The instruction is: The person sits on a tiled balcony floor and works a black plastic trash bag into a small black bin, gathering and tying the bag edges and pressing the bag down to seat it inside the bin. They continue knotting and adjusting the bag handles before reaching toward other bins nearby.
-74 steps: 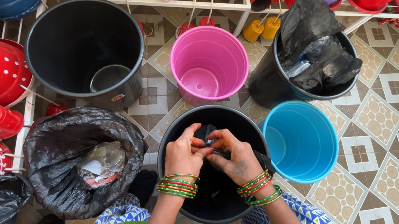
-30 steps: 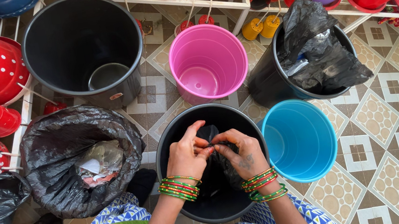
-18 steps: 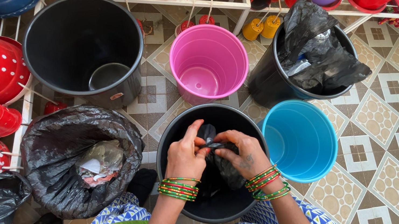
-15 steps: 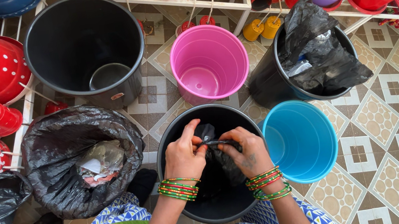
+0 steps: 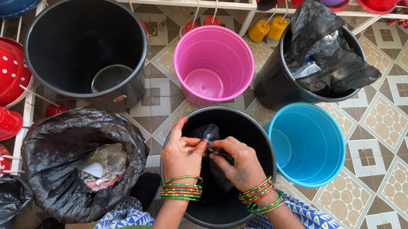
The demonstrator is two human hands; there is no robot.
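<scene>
1. Landmark: the black bin (image 5: 260, 177) right in front of my knees. My left hand (image 5: 182, 156) and right hand (image 5: 235, 160) are both over its mouth, fingertips pinched together on a twisted strand of the black bag (image 5: 210, 132) that sits inside the bin.
2. Both hands are narrow, closed on the plastic; the pinch point lies toward the bin's far rim.
3. Edges: the blue bucket (image 5: 307, 142) touches the bin's right rim, so there is no gap on that side.
4. Beyond the bin's far rim stands the pink bucket (image 5: 213, 63), just beside it, with only a sliver of tiled floor (image 5: 405, 112) between.
5. Left of the bin, the stuffed bag of rubbish (image 5: 83, 161) sits near, with a narrow strip of floor between.
6. Farther back on the left is the large black tub (image 5: 86, 48); back on the right, another bin with a loose black liner (image 5: 325, 54).
7. Open room: the widest bare floor lies right of the blue bucket.
8. Against half a second ago: my hands have drawn closer together and shifted slightly left. The strand I had pulled taut between them is now bunched at my fingertips, and my right wrist has slid nearer to me. The buckets and bins have not moved.
</scene>
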